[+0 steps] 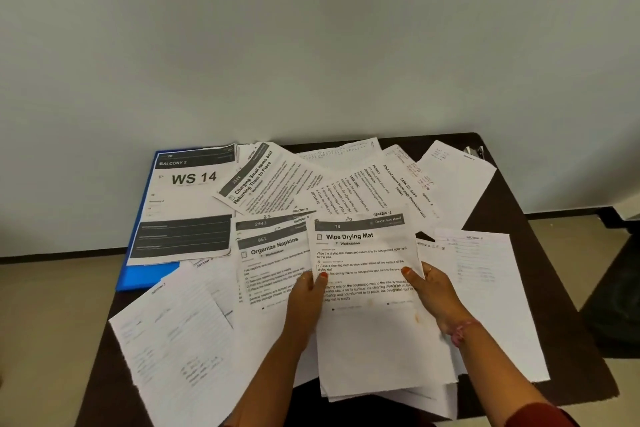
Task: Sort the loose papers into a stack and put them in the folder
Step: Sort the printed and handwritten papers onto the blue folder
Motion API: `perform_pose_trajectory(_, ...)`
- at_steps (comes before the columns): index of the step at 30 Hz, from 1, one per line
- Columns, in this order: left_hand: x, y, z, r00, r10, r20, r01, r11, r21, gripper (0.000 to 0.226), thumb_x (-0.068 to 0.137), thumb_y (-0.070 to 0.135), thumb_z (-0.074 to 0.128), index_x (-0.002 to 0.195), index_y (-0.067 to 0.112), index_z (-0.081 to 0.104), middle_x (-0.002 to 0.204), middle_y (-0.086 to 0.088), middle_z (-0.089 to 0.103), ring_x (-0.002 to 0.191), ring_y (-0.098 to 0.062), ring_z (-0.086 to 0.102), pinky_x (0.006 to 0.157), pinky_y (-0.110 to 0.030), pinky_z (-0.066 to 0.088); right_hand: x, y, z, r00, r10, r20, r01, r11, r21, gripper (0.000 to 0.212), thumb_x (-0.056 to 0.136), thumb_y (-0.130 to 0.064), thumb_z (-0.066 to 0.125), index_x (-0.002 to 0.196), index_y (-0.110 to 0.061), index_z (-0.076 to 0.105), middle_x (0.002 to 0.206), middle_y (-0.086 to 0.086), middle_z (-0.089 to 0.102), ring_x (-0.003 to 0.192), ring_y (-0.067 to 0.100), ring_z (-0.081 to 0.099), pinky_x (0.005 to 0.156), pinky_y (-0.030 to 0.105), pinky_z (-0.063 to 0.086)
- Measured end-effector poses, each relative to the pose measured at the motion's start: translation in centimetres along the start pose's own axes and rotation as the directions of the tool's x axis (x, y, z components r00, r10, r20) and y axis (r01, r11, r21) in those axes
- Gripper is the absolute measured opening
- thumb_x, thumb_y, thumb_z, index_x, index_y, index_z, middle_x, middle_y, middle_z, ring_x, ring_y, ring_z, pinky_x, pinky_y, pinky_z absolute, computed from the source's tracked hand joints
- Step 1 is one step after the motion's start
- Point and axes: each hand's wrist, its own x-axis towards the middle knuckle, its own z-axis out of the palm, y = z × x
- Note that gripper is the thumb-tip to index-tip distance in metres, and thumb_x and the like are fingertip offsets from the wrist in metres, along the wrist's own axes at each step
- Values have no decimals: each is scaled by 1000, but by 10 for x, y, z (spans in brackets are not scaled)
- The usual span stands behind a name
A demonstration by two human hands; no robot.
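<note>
Loose printed and handwritten papers lie scattered over a dark table (540,218). I hold a small stack of sheets headed "Wipe Drying Mat" (363,288) near the table's front middle. My left hand (308,298) grips its left edge, thumb on top. My right hand (433,291) grips its right edge the same way. A blue folder (145,279) lies at the back left, mostly covered by a "WS 14" sheet (190,204). An "Organize Napkins" sheet (273,263) lies just left of the held stack.
Handwritten pages lie at the front left (173,340) and at the right (485,288). More printed sheets (363,184) fan across the back. A small metal clip (474,151) sits at the table's back right corner. A pale wall stands close behind.
</note>
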Motion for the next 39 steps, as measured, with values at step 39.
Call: perform_pose_trajectory(39,3,-35,-119,990,-140,-9,134,959,-248,21,97,14,52,116,22,57,107,1,69,97,-19,67,78,-36,57,2,1,144,962,-272,-27,222,836,-502,24,87,-34,65,107,-21,63,108,3,56,105,18,49,91,33,42)
